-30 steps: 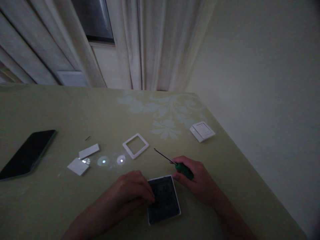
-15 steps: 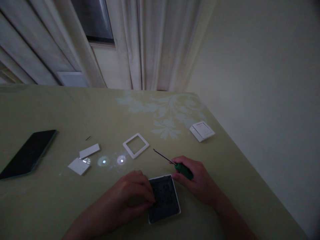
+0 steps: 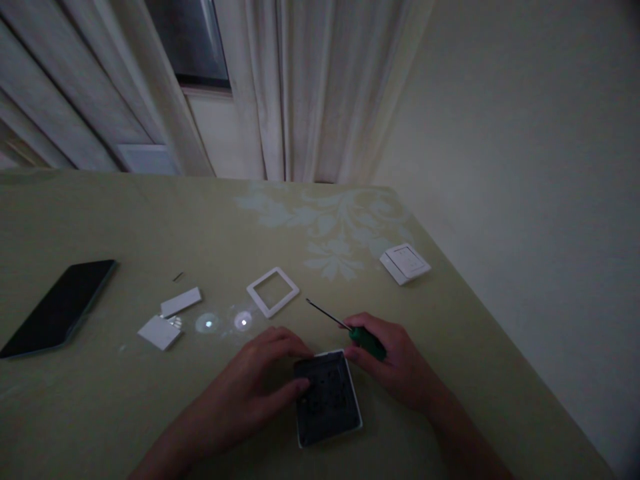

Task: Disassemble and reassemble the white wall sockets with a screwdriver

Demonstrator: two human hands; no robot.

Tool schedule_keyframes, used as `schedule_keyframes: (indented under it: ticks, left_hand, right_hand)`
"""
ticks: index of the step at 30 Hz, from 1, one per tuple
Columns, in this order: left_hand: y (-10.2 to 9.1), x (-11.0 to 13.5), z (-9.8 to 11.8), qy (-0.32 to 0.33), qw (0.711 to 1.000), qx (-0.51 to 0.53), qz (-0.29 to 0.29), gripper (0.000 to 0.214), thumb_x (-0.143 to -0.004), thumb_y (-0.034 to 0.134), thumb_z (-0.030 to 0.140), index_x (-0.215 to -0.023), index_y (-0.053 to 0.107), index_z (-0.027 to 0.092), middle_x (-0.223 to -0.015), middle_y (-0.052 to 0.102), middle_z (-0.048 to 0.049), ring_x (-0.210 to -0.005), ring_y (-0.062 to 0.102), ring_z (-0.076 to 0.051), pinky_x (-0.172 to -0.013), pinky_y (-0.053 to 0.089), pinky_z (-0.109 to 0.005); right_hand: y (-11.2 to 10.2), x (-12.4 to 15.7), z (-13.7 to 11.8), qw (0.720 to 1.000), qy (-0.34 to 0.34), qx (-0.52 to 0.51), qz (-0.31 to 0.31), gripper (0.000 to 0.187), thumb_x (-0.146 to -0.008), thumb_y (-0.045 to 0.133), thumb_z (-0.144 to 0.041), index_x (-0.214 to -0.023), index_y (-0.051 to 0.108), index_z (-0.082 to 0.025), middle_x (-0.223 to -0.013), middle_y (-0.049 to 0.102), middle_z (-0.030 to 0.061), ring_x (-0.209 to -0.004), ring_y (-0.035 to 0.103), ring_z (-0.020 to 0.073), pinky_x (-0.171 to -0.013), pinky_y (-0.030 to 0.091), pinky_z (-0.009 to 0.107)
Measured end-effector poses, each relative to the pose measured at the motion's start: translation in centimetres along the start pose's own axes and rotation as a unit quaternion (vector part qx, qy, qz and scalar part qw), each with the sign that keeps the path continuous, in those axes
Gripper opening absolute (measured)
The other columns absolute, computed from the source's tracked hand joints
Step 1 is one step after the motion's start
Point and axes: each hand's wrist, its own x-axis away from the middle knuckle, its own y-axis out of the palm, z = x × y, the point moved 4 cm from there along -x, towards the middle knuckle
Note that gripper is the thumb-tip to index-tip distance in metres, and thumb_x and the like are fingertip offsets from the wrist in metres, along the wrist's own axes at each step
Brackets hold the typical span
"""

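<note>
A square wall-switch housing (image 3: 329, 400) with a white rim and a dark, recessed inside lies on the table before me. My left hand (image 3: 267, 373) takes hold of its upper-left side, the thumb over the dark inside and the fingers at the far edge. In my right hand (image 3: 393, 353) is a screwdriver (image 3: 367, 342) with a green handle, its thin shaft pointing away to the left. The right thumb rests by the housing's far right corner. Beyond the hands lies an empty white square frame (image 3: 273, 292).
To the left are a white square plate (image 3: 160, 332), a narrow white piece (image 3: 181, 302), a tiny thin piece (image 3: 179, 276) and a dark tablet-like slab (image 3: 57, 307). A white wall switch (image 3: 405, 262) lies near the table's right edge, beside the wall.
My left hand's fingers have opened out from their pinch at the housing's left side and reached to its far edge. The right hand and screwdriver have hardly moved.
</note>
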Motion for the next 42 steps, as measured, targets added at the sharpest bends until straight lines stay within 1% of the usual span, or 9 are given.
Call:
schedule_keyframes:
  ticks: [4, 13, 16, 18, 23, 28, 32, 36, 42]
  left_hand:
    - [0.7, 0.0, -0.3, -0.022, 0.999, 0.028, -0.030, 0.031, -0.097, 0.077, 0.030, -0.128, 0.070, 0.033, -0.128, 0.072, -0.0031, -0.120, 0.067, -0.025, -0.108, 0.052, -0.041]
    - [0.9, -0.2, -1.1, -0.016, 0.998, 0.057, -0.026, 0.028, -0.099, 0.076, 0.032, -0.126, 0.071, 0.031, -0.123, 0.072, -0.0025, -0.117, 0.067, -0.024, -0.104, 0.051, -0.040]
    - [0.9, -0.5, -1.3, -0.022, 0.998, 0.050, -0.024, 0.027, -0.097, 0.078, 0.035, -0.122, 0.072, 0.030, -0.120, 0.073, -0.0024, -0.114, 0.068, -0.024, -0.102, 0.052, -0.040]
    - [0.9, -0.7, -1.5, -0.026, 0.998, 0.047, -0.027, 0.029, -0.095, 0.080, 0.038, -0.122, 0.071, 0.029, -0.120, 0.073, -0.0029, -0.114, 0.068, -0.025, -0.102, 0.052, -0.041]
    - [0.3, -0.1, -1.6, -0.044, 0.997, 0.046, -0.031, 0.045, -0.099, 0.074, 0.050, -0.139, 0.063, 0.034, -0.141, 0.068, -0.0048, -0.131, 0.064, -0.029, -0.114, 0.050, -0.049]
    - [1.2, 0.4, -0.7, -0.040, 0.997, -0.022, -0.069, 0.104, -0.068, 0.100, 0.054, -0.156, 0.049, 0.032, -0.163, 0.053, -0.0116, -0.150, 0.049, -0.042, -0.126, 0.040, -0.063]
    - [2.3, -0.1, -0.7, -0.003, 0.997, -0.060, -0.048, 0.092, -0.072, 0.096, 0.035, -0.152, 0.053, 0.033, -0.154, 0.060, -0.0101, -0.143, 0.056, -0.039, -0.124, 0.044, -0.062]
    - [2.6, -0.5, -1.7, 0.015, 0.997, -0.076, 0.011, 0.087, -0.081, 0.087, 0.029, -0.158, 0.046, 0.035, -0.158, 0.057, -0.0107, -0.145, 0.056, -0.037, -0.123, 0.046, -0.058]
    - [2.5, -0.7, -2.4, 0.015, 0.995, -0.093, 0.041, 0.085, -0.083, 0.087, 0.033, -0.157, 0.045, 0.036, -0.157, 0.058, -0.0103, -0.143, 0.058, -0.036, -0.122, 0.049, -0.057]
  right_hand:
    - [-0.1, 0.1, 0.1, 1.000, 0.003, 0.003, 0.008, 0.049, -0.101, 0.067, -0.064, -0.121, 0.073, -0.020, -0.106, 0.080, 0.0087, -0.095, 0.076, 0.0247, -0.086, 0.056, 0.035]
    - [0.1, 0.1, 0.1, 1.000, -0.003, -0.001, 0.009, 0.040, -0.101, 0.071, -0.053, -0.123, 0.072, -0.019, -0.111, 0.079, 0.0091, -0.101, 0.074, 0.0250, -0.091, 0.056, 0.036]
    - [0.0, 0.1, -0.2, 0.998, -0.051, 0.000, 0.026, 0.033, -0.105, 0.064, -0.040, -0.128, 0.072, -0.019, -0.111, 0.075, 0.0090, -0.101, 0.072, 0.0233, -0.093, 0.057, 0.036]
    - [-0.1, 0.2, -0.5, 0.994, -0.099, 0.001, 0.046, 0.039, -0.105, 0.054, -0.029, -0.138, 0.071, -0.021, -0.114, 0.070, 0.0098, -0.105, 0.070, 0.0231, -0.094, 0.058, 0.037]
    - [-1.2, 0.5, -1.5, 0.980, -0.144, 0.016, 0.140, 0.048, -0.101, 0.057, -0.020, -0.148, 0.067, -0.027, -0.111, 0.066, 0.0071, -0.099, 0.069, 0.0203, -0.087, 0.062, 0.035]
    - [-3.9, 0.8, -5.6, 0.945, -0.184, -0.014, 0.268, 0.044, -0.090, 0.083, -0.018, -0.130, 0.066, -0.026, -0.106, 0.078, 0.0015, -0.091, 0.079, 0.0178, -0.080, 0.066, 0.028]
    - [-6.2, 0.8, -10.5, 0.881, -0.283, 0.028, 0.377, 0.039, -0.083, 0.088, -0.015, -0.115, 0.068, -0.023, -0.090, 0.076, -0.0015, -0.075, 0.076, 0.0172, -0.070, 0.064, 0.029]
    - [-6.3, -0.7, -13.4, 0.875, -0.335, 0.065, 0.344, 0.027, -0.082, 0.080, -0.014, -0.104, 0.067, -0.023, -0.085, 0.070, -0.0026, -0.065, 0.067, 0.0140, -0.063, 0.061, 0.029]
    - [-3.9, -3.4, -12.7, 0.900, -0.335, 0.094, 0.264, 0.025, -0.083, 0.070, -0.011, -0.100, 0.058, -0.024, -0.080, 0.063, -0.0062, -0.064, 0.063, 0.0094, -0.060, 0.053, 0.021]
